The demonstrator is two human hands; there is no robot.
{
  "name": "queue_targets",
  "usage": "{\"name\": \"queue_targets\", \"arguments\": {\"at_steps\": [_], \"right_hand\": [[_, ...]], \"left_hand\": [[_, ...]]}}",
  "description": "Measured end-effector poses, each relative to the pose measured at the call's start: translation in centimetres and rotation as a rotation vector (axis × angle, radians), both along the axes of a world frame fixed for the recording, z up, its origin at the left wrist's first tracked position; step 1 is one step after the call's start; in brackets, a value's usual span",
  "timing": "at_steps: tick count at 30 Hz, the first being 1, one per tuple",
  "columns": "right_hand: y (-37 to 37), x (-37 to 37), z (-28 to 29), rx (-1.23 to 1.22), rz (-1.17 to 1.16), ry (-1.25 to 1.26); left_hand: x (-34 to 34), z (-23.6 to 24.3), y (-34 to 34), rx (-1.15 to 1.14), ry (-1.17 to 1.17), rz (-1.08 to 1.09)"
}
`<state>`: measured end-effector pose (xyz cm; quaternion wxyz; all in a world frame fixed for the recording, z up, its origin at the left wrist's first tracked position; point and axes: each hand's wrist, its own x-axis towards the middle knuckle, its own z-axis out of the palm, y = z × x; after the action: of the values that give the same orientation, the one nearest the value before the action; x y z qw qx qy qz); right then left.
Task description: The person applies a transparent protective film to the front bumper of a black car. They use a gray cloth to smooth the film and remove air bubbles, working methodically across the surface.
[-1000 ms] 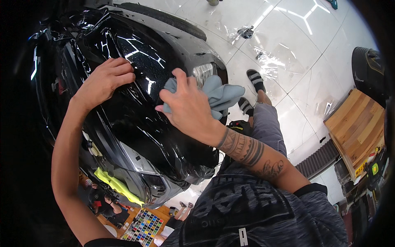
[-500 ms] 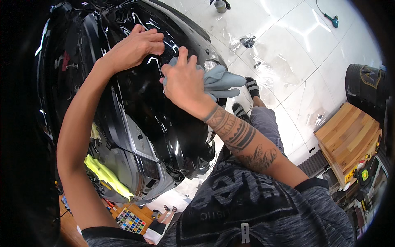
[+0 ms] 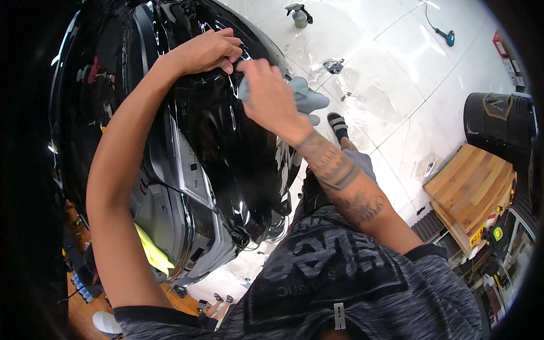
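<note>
Reaching over the glossy black car bodywork (image 3: 207, 119), both my hands work close together near its upper part. My left hand (image 3: 211, 52) is bent at the wrist with its fingers curled into a pinch at the panel. What lies between those fingertips, if anything, is too small to tell. Just to its right, my right hand (image 3: 268, 96) is closed round a bunched grey-blue cloth (image 3: 309, 97). Loose folds of the cloth stick out past the hand's right side, and its fingertips are partly smeared by motion near my left fingers.
A bright yellow cloth (image 3: 152, 249) hangs by the car's grey inner side. On the white tiled floor are a spray bottle (image 3: 299, 18), a corded teal power tool (image 3: 447, 37) and crumpled film (image 3: 334, 67). A wooden-topped box (image 3: 470, 175) and black drum (image 3: 487, 122) stand right.
Both hands have shifted right and slightly up along the panel, my right fingers curling closer to my left ones. The cloth stays in my right hand. The whole view has swung a little.
</note>
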<state>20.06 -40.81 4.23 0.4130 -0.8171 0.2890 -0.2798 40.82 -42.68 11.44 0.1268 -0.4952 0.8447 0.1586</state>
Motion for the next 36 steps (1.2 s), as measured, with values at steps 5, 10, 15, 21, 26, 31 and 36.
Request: {"name": "queue_targets", "arguments": {"at_steps": [5,10,15,21,26,31,36], "right_hand": [[7.2,-6.5,1.4,-0.211,0.432,-0.095],[10.0,-5.7,-0.2,-0.387,0.391,-0.101],[9.4,-4.9,-0.2,-0.419,0.385,-0.087],[8.1,-4.0,-0.4,-0.426,0.365,-0.094],[6.7,-3.4,-0.1,-0.483,0.405,-0.126],[6.2,-3.2,-0.5,-0.445,0.430,-0.122],[5.3,-2.7,0.1,-0.407,0.502,-0.146]], "left_hand": [[0.3,0.0,0.4,0.002,0.010,0.041],[-0.5,0.5,-0.1,0.039,0.002,0.105],[-0.6,0.5,-0.5,0.080,-0.038,0.151],[-2.2,0.8,-1.1,0.167,-0.115,0.291],[-1.9,1.3,-0.1,-0.020,0.026,0.174],[-1.2,10.5,8.1,-0.806,0.193,1.136],[-9.1,7.1,15.7,-0.533,-0.039,1.530]]}}
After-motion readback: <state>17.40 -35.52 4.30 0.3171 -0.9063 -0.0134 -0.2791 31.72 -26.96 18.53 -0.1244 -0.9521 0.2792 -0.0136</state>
